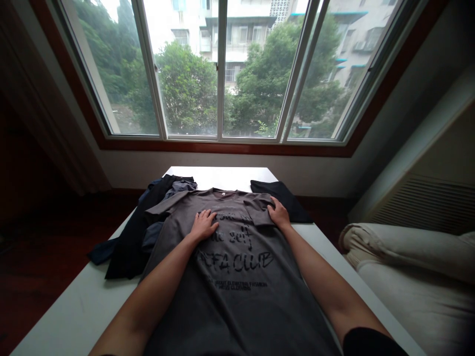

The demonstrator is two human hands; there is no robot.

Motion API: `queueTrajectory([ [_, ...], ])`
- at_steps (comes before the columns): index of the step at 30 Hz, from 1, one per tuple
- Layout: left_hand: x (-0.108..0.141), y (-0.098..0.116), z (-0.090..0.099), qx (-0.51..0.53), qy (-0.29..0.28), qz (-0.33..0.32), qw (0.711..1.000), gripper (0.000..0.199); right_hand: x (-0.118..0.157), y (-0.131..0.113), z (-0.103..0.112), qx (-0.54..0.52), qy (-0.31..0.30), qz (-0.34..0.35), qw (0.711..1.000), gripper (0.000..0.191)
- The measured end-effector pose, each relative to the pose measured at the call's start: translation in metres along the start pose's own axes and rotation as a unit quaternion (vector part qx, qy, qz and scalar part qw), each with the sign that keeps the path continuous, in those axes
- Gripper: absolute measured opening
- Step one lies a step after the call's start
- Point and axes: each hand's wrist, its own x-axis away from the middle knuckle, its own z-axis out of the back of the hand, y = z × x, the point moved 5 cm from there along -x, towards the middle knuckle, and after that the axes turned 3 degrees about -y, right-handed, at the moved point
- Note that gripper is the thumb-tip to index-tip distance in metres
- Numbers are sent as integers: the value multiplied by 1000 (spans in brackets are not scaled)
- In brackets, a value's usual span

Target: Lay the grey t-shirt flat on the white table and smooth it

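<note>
A dark grey T-shirt [237, 306] with black lettering lies front side up, its collar pointing away from me. Its right sleeve [256, 210] is folded inward over the chest, while the left sleeve [166, 205] sticks out to the side. My left hand [204, 225] rests flat on the chest, fingers stretched out over the print. At the right shoulder edge, beside the folded sleeve, my right hand [279, 213] has its fingers and thumb closed on the fabric.
The white table [63, 306] carries a loose heap of dark clothes [129, 242] on the left and a folded black garment [287, 198] at the back right. A window [220, 74] stands beyond it. A pale padded seat [415, 277] is to the right.
</note>
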Motion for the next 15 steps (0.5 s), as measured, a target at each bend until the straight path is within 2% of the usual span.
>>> queueTrajectory([
  [15, 0, 0, -1, 3, -2, 1, 1000, 59, 2, -5, -2, 31, -37, 9, 999, 35],
])
